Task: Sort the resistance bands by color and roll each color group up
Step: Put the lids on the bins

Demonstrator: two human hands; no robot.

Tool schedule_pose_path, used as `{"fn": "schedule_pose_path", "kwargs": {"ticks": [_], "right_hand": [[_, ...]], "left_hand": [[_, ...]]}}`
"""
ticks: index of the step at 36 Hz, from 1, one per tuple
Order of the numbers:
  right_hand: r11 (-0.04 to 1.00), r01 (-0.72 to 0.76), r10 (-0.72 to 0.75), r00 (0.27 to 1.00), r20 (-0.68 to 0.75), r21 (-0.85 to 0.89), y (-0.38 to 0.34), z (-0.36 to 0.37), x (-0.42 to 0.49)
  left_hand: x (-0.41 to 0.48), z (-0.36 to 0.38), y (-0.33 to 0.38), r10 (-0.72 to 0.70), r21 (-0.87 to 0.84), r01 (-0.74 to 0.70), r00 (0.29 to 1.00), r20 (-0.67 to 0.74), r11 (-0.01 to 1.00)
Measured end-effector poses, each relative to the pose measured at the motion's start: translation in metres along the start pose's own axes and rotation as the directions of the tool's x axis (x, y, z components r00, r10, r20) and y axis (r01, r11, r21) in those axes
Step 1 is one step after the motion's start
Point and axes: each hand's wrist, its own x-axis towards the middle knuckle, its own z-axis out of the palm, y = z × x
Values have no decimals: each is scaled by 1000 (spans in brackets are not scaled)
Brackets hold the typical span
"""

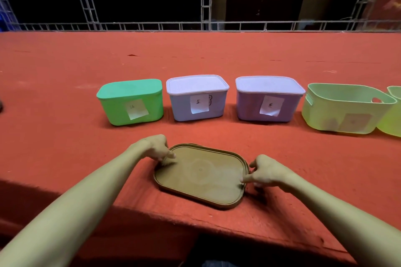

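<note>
Fingers [168, 154] of the left hand [155, 147] are curled, pinching the far-left corner of a flat, smooth olive lid [201, 175]; its right rim is pinched by the right hand [269, 172].

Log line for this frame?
left hand: pinching olive lid corner | right hand: pinching lid right rim | bands: none visible | three rear boxes: lidded

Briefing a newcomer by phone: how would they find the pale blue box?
On the red table, boxes stand in a row. The pale blue box is second from left, between the green box and purple box; only it has a black mark beside its label.
</note>
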Motion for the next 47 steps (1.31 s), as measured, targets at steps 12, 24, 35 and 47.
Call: {"fn": "schedule_pose_path", "kwargs": {"ticks": [12, 24, 35, 47], "right_hand": [[998, 13, -14, 1000, 14, 61, -2, -3, -7], [945, 125, -88, 987, -135, 302, 9, -63, -18], [652, 335, 1, 897, -442, 680, 36, -141, -38], [788, 317, -113, 917, -382, 528, 102, -209, -54]], "left_hand": [[-5, 5, 8, -17, -255, 18, 1000, 4, 967], [-21, -1, 70, -5, -711, 8, 1000, 6, 703], [-34, -17, 149, 63, -965, -251, 967, -247, 73], [14, -12, 182, 431, -829, -401, 875, -221, 390]]}}
